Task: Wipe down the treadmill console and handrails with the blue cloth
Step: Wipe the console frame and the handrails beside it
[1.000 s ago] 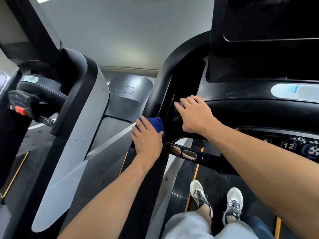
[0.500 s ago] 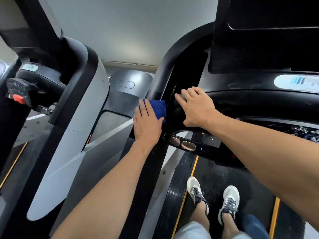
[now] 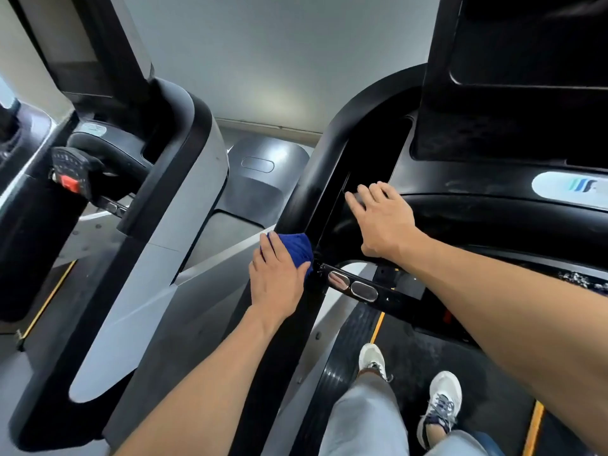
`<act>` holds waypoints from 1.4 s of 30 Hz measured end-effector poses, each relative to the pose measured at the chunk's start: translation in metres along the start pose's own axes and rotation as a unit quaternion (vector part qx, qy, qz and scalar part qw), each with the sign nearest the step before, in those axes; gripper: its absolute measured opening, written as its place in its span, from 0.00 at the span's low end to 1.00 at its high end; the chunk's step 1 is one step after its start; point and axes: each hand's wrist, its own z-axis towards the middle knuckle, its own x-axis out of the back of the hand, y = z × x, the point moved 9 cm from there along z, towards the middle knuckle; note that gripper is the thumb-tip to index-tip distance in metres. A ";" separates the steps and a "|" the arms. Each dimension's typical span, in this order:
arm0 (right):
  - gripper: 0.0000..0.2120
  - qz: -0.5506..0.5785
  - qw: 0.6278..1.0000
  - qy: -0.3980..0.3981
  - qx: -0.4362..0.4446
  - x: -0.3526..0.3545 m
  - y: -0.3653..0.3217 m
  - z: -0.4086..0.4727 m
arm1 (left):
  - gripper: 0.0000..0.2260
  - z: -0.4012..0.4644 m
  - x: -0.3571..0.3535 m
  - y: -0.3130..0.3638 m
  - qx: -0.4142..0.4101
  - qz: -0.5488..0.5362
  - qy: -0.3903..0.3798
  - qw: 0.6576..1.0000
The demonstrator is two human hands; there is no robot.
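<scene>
My left hand [image 3: 274, 281] grips the bunched blue cloth [image 3: 296, 248] and presses it against the black left upright [image 3: 316, 179] of the treadmill, just left of where the short sensor handrail [image 3: 352, 284] joins it. The cloth bulges out between my fingers and thumb. Over on the black console [image 3: 493, 185], my right hand [image 3: 381, 222] lies flat at the left end with its fingers straight, holding nothing.
A neighbouring treadmill [image 3: 184, 209] with a grey and black upright stands close on the left, with a red stop button [image 3: 69, 183] on its console. My feet in white shoes [image 3: 371, 360] stand on the black belt [image 3: 411, 350] below.
My left hand slid the cloth up the upright, then back down to the level of the sensor handrail. My right hand stayed flat on the console.
</scene>
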 end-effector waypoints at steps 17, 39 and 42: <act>0.37 0.069 0.994 0.073 -0.038 0.019 0.061 0.026 | 0.43 0.130 0.050 0.079 -0.021 -0.053 0.020 0.998; 0.39 0.023 0.994 0.047 -0.101 0.010 0.090 0.043 | 0.44 0.255 0.084 0.158 -0.181 -0.166 0.045 0.968; 0.38 0.015 0.991 0.061 -0.119 0.016 0.090 0.034 | 0.42 0.251 0.083 0.155 -0.196 -0.185 0.044 0.962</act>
